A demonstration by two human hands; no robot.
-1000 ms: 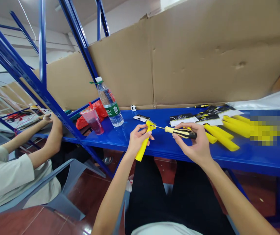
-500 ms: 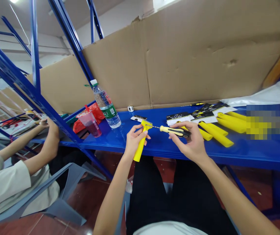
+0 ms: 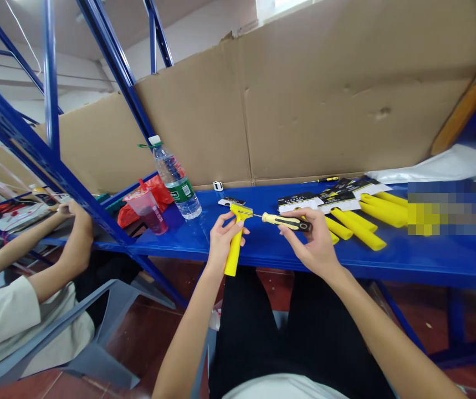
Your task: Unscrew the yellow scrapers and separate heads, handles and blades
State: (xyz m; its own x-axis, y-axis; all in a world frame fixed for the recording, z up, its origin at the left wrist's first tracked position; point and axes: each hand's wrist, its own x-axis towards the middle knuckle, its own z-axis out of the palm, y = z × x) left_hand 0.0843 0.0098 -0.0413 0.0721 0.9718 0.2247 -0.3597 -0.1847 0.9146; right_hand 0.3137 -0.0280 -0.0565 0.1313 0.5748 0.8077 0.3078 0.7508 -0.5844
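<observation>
A yellow scraper [image 3: 232,257] with a T-shaped head is gripped in my left hand [image 3: 220,240], above the front edge of the blue table. Its handle slants downward, and a metal strip shows on the head. My right hand [image 3: 321,244] holds a screwdriver [image 3: 284,221] with a pale yellow and black handle, fingers closed around the grip. The screwdriver's thin shaft points left and its tip meets the scraper's head. Any screw at the tip is too small to make out.
Several yellow scrapers [image 3: 356,227] and black-and-white cards [image 3: 298,201] lie on the blue table [image 3: 262,244] to the right. A water bottle [image 3: 182,191] and a pink cup [image 3: 150,213] stand left. Another screwdriver [image 3: 327,179] lies behind. A co-worker's arm [image 3: 69,244] is at far left.
The view has shifted slightly, so most things sit a little further left. Both hands keep their grips, and the screwdriver tip stays at the scraper's head.
</observation>
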